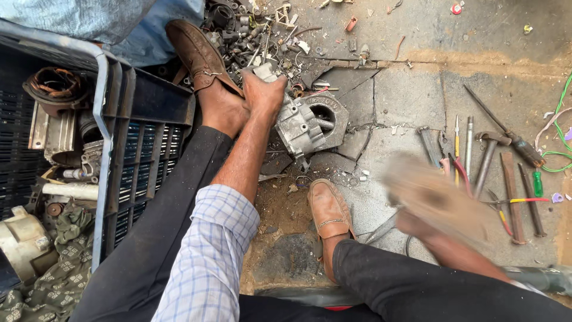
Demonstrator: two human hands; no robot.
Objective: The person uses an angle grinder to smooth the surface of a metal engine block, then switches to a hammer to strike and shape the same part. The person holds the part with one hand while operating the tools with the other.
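Your left hand (262, 95) is clamped over the top of a grey cast-metal housing (307, 122), fingers curled tight on its upper edge, bracing it against the cracked concrete floor (411, 95) just beside your left foot in its brown shoe (199, 53). The housing lies on its side near the middle of the floor, its round bore facing right and open; whether anything remains inside it is hard to tell.

Your right hand (417, 223) is a blur near the lower right, wrapped around the handle of something broad and tan, likely a wooden mallet or block (432, 194); the blur hides how firmly the fingers close.

Judging by how things lie, the housing is already stripped of much: loose screws, brackets and scrap (256, 30) are heaped against the floor's far edge, and other motor parts fill the dark plastic crate (128, 149) on the left. The casting itself looks whole, so the breaking or freeing of it seems not yet finished.

A row of hand tools (494, 161) lies along the right edge, beyond your right shoe (329, 209).
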